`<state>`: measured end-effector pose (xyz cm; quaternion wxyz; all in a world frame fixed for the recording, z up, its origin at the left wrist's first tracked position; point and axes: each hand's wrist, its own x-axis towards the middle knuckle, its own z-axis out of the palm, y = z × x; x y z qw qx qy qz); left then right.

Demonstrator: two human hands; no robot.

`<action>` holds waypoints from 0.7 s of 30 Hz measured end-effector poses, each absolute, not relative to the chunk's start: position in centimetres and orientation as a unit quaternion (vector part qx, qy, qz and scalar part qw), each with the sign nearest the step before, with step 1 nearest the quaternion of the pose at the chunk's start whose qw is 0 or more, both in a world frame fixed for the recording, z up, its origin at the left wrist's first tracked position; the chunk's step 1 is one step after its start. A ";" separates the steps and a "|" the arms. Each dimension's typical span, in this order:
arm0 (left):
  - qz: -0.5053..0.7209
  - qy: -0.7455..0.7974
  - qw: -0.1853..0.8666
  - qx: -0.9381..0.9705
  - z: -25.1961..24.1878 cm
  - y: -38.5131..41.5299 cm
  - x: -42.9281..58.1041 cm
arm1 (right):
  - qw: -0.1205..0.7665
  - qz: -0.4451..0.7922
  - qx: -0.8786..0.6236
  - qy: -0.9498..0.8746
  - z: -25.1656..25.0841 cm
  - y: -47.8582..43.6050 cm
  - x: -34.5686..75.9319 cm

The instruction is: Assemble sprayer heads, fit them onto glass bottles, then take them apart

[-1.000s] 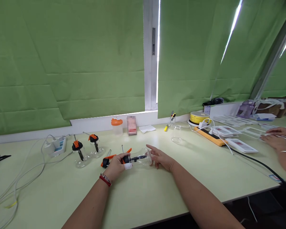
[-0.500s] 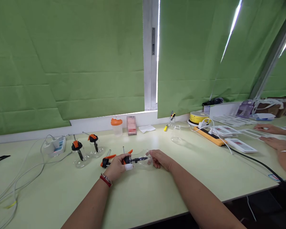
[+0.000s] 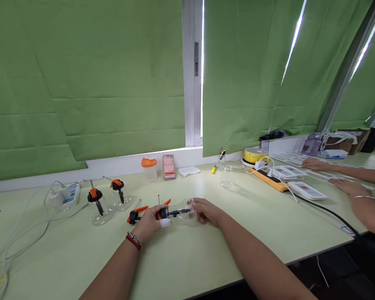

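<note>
My left hand (image 3: 150, 223), with white tape round its thumb, grips the black-and-orange top of a clear glass bottle (image 3: 180, 211). That bottle lies on its side just over or on the table; a black tube shows inside it. The fingers of my right hand (image 3: 207, 211) close round the base end. Just left of my left hand is another black-and-orange lever top (image 3: 134, 216) with a thin metal spout, partly hidden by that hand. Two similar glass bottles stand upright further left, one nearer (image 3: 100, 214) and one behind (image 3: 121, 199), each with a black-and-orange top.
An orange-lidded cup (image 3: 149, 170), a small pink box (image 3: 169, 167) and a white tissue (image 3: 189, 171) are by the wall. A white power strip (image 3: 69, 198) with cables lies left. An orange power strip (image 3: 268, 180) lies right, near another person's hands (image 3: 346, 186).
The whole view has shifted slightly, so things appear a little further left. Both my hands keep hold of the bottle. The other person's far hand has moved left over the white sheets.
</note>
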<state>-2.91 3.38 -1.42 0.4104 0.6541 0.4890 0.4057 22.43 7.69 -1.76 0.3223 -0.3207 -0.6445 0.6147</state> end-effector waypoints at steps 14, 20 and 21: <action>0.421 0.505 0.411 0.632 -0.6 3.0 -2.6 | 0.336 0.629 -0.276 -0.644 -1.5 7.5 23.2; 0.421 0.497 0.413 0.636 -0.9 3.1 -2.6 | 0.326 0.626 -0.306 -0.639 -1.7 7.6 22.6; 0.420 0.497 0.411 0.638 -1.0 3.1 -2.6 | 0.324 0.625 -0.311 -0.638 -1.8 7.6 22.4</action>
